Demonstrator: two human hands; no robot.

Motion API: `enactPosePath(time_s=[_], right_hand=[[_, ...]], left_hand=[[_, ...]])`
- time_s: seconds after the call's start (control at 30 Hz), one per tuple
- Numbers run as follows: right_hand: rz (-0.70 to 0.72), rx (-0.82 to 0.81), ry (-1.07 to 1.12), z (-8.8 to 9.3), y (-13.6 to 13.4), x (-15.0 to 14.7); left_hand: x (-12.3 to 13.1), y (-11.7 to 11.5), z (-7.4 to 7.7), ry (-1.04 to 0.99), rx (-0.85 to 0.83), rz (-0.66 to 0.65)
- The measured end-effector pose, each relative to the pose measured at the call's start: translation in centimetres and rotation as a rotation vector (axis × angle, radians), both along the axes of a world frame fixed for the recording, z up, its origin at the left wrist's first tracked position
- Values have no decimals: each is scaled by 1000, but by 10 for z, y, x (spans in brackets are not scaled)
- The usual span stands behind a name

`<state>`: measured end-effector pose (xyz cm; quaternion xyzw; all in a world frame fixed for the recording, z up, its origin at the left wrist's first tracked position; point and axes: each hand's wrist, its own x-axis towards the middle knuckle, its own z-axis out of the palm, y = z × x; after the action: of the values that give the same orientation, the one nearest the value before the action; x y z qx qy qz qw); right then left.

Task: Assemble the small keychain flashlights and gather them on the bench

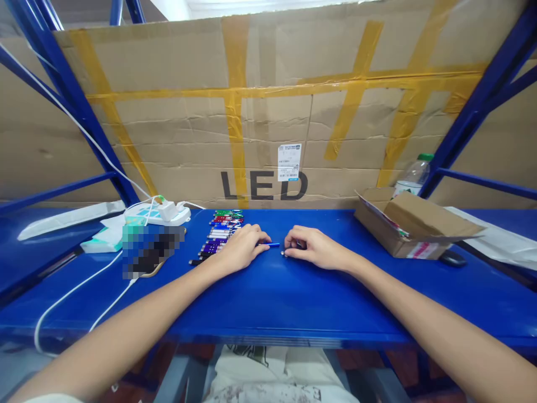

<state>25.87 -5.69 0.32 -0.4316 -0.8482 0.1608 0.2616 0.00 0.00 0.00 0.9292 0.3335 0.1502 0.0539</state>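
My left hand [245,246] is closed in a pinch on a slim blue pen [273,244], whose end sticks out to the right past the fingertips. My right hand [312,246] is closed just to the right of it, a small gap between. A small silvery bit [282,253] shows at its fingertips, and something dark lies under the curled fingers; I cannot make out what it is. A row of pens [218,235] in green, red, blue, white, purple and black lies to the left, partly hidden behind my left hand.
On the blue table [268,302], an open cardboard box [403,224] and a dark mouse-like object [452,258] stand right, with a bottle [413,174] behind. At left are a blurred phone [153,252], a power strip [180,214] and white cables. Taped cardboard [176,134] walls the back.
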Motion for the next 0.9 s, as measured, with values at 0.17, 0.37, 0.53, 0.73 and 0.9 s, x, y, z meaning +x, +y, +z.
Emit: enactPosePath(time_s=[0.17, 0.37, 0.53, 0.73, 0.9], right_hand=[[41, 7, -85, 0, -2, 1], [96, 27, -152, -2, -2, 1], [118, 54, -167, -4, 0, 1], [113, 53, -168, -4, 2, 1], [89, 32, -127, 0, -2, -2]], left_hand=[[0, 4, -1, -152, 2, 81], [6, 1, 2, -339, -162, 130], [10, -2, 1, -406, -282, 37], [11, -5, 0, -401, -287, 27], [11, -7, -1, -384, -301, 7]])
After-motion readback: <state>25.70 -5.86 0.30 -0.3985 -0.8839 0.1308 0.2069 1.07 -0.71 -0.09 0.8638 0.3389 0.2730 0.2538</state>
